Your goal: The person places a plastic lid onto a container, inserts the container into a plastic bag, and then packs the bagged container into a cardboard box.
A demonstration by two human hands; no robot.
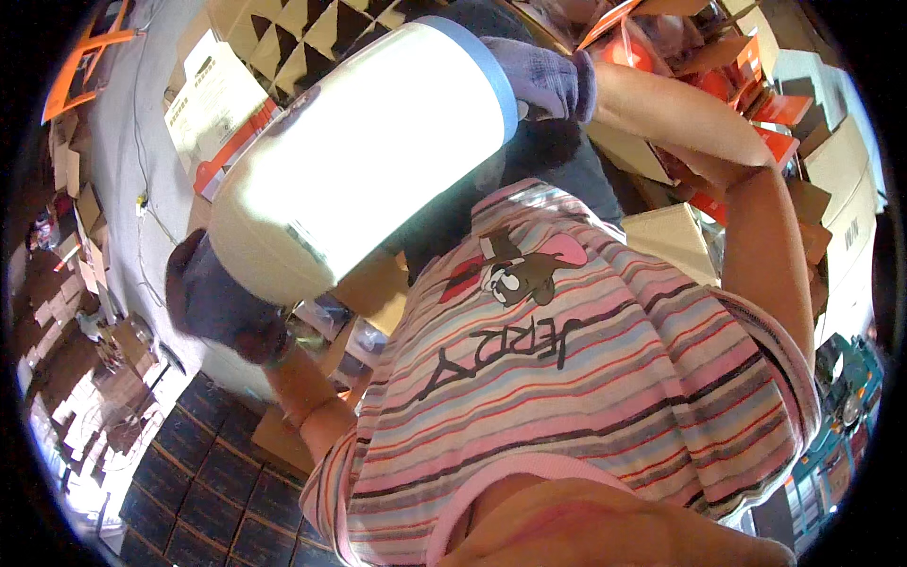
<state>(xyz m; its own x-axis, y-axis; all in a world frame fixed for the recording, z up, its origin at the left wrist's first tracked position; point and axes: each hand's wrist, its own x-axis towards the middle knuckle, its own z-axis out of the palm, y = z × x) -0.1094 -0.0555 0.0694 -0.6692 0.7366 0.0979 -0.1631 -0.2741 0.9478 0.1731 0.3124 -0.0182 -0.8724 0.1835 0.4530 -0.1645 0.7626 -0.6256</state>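
A large white cylindrical container (378, 151) with a blue rim lies tilted across my front, its upper right end farther from me. Bright light washes out much of its side. My left hand (222, 302), in a dark glove, holds the rounded lower left end. At the blue-rimmed end is my right hand (543, 80), in a grey-blue glove, with its fingers closed at the rim. Part of each hand's fingers is hidden.
A white and red printed carton (222, 109) stands beyond the container, near cardboard dividers (307, 33). Open boxes with orange-red flaps (746, 76) crowd the right. Stacked dark boxes (213, 463) fill the lower left. A thin cable (139, 151) runs along the grey floor.
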